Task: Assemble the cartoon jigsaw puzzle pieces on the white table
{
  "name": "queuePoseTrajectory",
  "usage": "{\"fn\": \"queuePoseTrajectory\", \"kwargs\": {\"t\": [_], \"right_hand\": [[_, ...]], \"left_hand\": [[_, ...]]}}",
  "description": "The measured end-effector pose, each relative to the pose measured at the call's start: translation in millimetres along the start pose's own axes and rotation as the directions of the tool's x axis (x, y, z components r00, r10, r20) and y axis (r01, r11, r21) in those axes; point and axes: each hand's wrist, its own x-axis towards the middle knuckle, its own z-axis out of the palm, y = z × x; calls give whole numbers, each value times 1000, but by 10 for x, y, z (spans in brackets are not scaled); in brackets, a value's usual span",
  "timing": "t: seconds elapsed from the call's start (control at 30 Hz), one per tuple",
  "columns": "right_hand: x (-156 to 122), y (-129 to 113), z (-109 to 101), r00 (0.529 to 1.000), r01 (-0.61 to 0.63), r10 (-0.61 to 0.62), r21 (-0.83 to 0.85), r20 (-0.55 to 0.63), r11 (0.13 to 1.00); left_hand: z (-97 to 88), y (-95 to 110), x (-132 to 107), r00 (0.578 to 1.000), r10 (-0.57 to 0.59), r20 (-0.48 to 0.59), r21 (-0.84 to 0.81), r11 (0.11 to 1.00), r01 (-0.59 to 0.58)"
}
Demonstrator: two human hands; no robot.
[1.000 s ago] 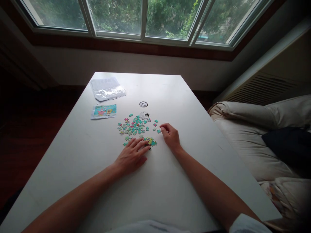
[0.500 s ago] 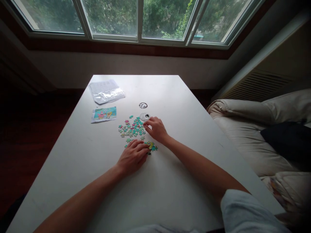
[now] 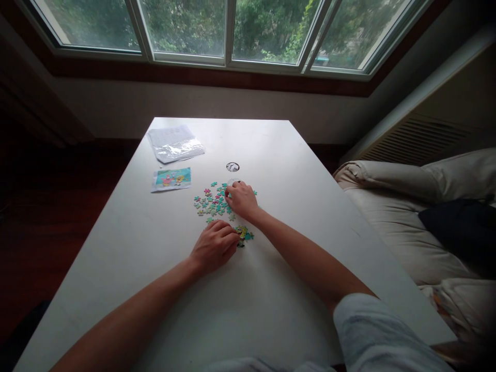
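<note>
Loose jigsaw puzzle pieces (image 3: 215, 204), mostly teal and pale green with a few pink, lie scattered on the white table (image 3: 287, 310). My right hand (image 3: 243, 200) is over the right side of the scatter, its bent fingers somewhat apart and touching pieces. It partly covers a round clear disc (image 3: 234, 181). Nearer to me, a small joined puzzle section (image 3: 243, 233) with a yellow cartoon figure lies flat. My left hand (image 3: 217, 245) rests beside it, with curled fingers gripping its left edge; the thumb is hidden.
A picture card (image 3: 172, 179) with pink and yellow cartoon figures lies left of the pieces. Behind it is a clear plastic bag (image 3: 176, 144) with papers. A round dark-rimmed disc (image 3: 233, 167) lies farther back. A cream sofa (image 3: 382, 227) stands along the table's right side.
My right hand has moved slightly forward and left over the pieces, covering more of the clear disc. A couple of pieces now show to its right. My left hand stays by the joined section.
</note>
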Motion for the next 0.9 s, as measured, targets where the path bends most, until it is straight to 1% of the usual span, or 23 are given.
{"fn": "queuePoseTrajectory", "kwargs": {"t": [0.1, 0.17, 0.3, 0.4, 0.43, 0.53, 0.67, 0.77, 0.9], "right_hand": [[29, 29, 12, 999, 2, -3, 49, 35, 999], [30, 58, 32, 1000, 9, -12, 86, 28, 996], [-41, 161, 62, 996, 65, -50, 210, -76, 976], [-140, 306, 33, 984, 121, -62, 367, -167, 923], [-177, 367, 12, 982, 132, -61, 421, -179, 897], [-283, 555, -58, 986, 123, -39, 540, -164, 833], [-397, 717, -83, 993, 107, -52, 616, -106, 781], [-462, 734, -38, 995, 82, -29, 657, -90, 749], [-530, 715, -1, 992, 94, -11, 680, -125, 727]], "left_hand": [[1, -14, -4, 999, -40, -12, 36, 999, 40], [2, -21, -8, 998, -56, -14, 48, 997, 57], [5, -23, -11, 999, -5, 44, 7, 1000, 5], [21, -34, -7, 996, 13, 87, 12, 1000, -14], [28, -43, -4, 995, 10, 98, 24, 1000, -12], [50, -75, 9, 990, -10, 140, 58, 998, 2], [84, -81, 33, 983, -76, 167, 91, 994, 62], [116, -54, 79, 978, -108, 176, 116, 989, 89], [142, -80, 185, 980, -74, 184, 137, 989, 49]]}}
